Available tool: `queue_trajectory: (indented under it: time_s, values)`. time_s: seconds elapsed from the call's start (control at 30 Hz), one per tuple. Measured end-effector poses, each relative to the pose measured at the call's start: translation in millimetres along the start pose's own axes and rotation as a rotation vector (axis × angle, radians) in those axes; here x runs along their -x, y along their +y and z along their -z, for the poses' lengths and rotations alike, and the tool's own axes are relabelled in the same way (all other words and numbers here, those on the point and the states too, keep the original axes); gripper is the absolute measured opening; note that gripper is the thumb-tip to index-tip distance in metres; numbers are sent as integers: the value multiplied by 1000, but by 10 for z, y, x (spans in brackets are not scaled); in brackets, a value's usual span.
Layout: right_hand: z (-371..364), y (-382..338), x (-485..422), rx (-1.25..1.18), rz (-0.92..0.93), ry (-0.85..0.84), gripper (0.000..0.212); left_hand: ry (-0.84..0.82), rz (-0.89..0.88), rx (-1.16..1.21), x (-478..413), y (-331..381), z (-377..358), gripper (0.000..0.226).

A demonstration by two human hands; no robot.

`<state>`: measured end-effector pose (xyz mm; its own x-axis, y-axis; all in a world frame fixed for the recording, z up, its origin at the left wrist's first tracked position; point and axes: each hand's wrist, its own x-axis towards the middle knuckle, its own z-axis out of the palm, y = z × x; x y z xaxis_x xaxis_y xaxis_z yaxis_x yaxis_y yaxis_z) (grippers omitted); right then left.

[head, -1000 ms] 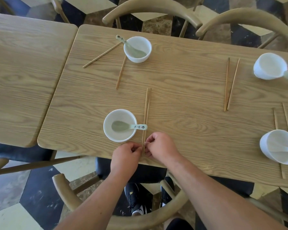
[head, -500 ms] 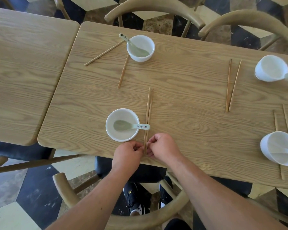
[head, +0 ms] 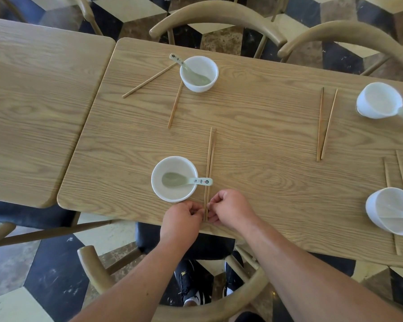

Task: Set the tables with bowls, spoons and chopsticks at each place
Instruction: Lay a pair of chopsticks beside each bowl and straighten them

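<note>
A pair of wooden chopsticks [head: 209, 163] lies side by side, pointing away from me, just right of a white bowl [head: 174, 178] near the table's front edge. A pale green spoon [head: 184, 181] rests in that bowl, its handle reaching over the chopsticks. My left hand [head: 181, 217] and my right hand [head: 230, 209] pinch the near ends of the chopsticks from either side, fingers curled. At the far side stands a second white bowl [head: 199, 73] with a spoon [head: 189, 70], and two chopsticks [head: 175, 104] lie splayed apart beside it.
At the right, two more white bowls [head: 378, 99] [head: 392, 210] hold spoons, with chopstick pairs [head: 325, 124] [head: 393, 173] beside them. A second wooden table [head: 33, 108] adjoins on the left. Curved wooden chairs [head: 219, 17] stand around; one chair [head: 196, 310] is right below me.
Both hands stay pinched on the near ends of the chopsticks, which now lie a little closer together. The view has shifted slightly; nothing else on the table moved.
</note>
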<state>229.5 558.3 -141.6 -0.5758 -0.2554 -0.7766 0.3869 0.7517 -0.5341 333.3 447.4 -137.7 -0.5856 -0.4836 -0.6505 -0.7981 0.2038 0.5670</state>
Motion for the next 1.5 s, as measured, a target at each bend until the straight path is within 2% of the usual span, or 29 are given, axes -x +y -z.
queue_trajectory:
  time_s: [0.63, 0.77, 0.8, 0.93, 1.37, 1.5]
  values:
    - [-52, 23, 24, 16, 21, 61, 15, 13, -11, -7, 58, 43, -20, 8]
    - [-66, 61, 58, 48, 42, 98, 9, 42, -42, -66, 81, 72, -51, 2]
    - [-63, 87, 71, 57, 48, 112, 8, 52, -50, -85, 89, 83, -61, 7]
    - [-8, 193, 159, 125, 54, 161, 11, 74, -63, -154, 109, 124, -84, 16]
    - [46, 290, 337, 136, 156, 175, 16, 120, -44, -140, 125, 118, -120, 5]
    - [72, 407, 407, 53, 134, 173, 17, 152, -44, -168, 135, 160, -132, 6]
